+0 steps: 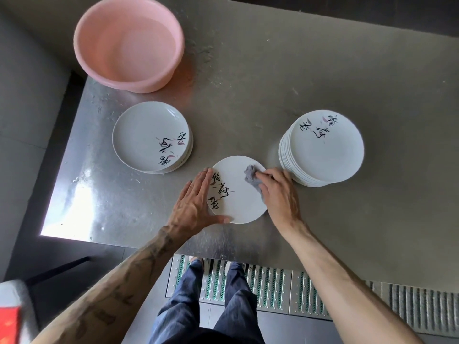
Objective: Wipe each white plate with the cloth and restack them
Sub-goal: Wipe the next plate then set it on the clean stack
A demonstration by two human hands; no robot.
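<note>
White plate (238,192) flat on steel table (248,95), grey cloth (252,176) on it.
Cloth at the plate's 2 o'clock rim, bunched under right hand (280,192), fingers curled over it. Left hand (193,199) at 9 o'clock, fingers straight against the rim, thumb along the near edge. Low plate stack (146,135) at 10 o'clock, taller plate stack (327,147) at 2 o'clock. Pink basin (129,43) farther out at 11; cannot tell whether it holds water.
</note>
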